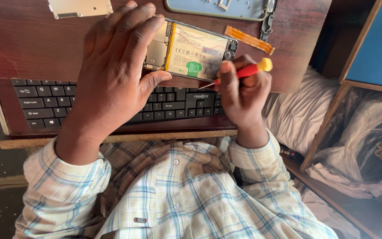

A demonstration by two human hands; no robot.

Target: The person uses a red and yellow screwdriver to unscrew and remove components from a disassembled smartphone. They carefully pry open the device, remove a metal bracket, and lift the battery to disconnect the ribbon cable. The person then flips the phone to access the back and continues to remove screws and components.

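1. An opened smartphone with its back cover off (pixel 191 51) lies on the near edge of a dark reddish-brown wooden desk (pixel 27 40), just beyond a black computer keyboard (pixel 45 104) that sits on a lower shelf.
2. The phone's inside is bare to view: a large pale rectangular battery with a yellow strip down its left edge and a green sticker near its near edge fills most of the body. Metal-shielded circuit boards show at its left end, and a small camera module sits at its far right corner.
3. The left hand (pixel 111 75) lies spread over the phone's left end, fingers stretched flat across it and thumb pressed against the near edge, pinning it to the desk.
4. The right hand (pixel 242 90) is curled tightly around a small screwdriver with a red handle and yellow cap (pixel 248 71). Its thin metal tip touches the phone's near edge, just right of the green sticker.
5. Just right of the phone lies a flat orange ribbon cable (pixel 249 40). Farther off rests a pale blue phone shell (pixel 217 9), and at the far left a silvery metal plate (pixel 80 7).
6. To the right stand white cloth bundles (pixel 301 113) and a blue wooden cabinet (pixel 376 44).
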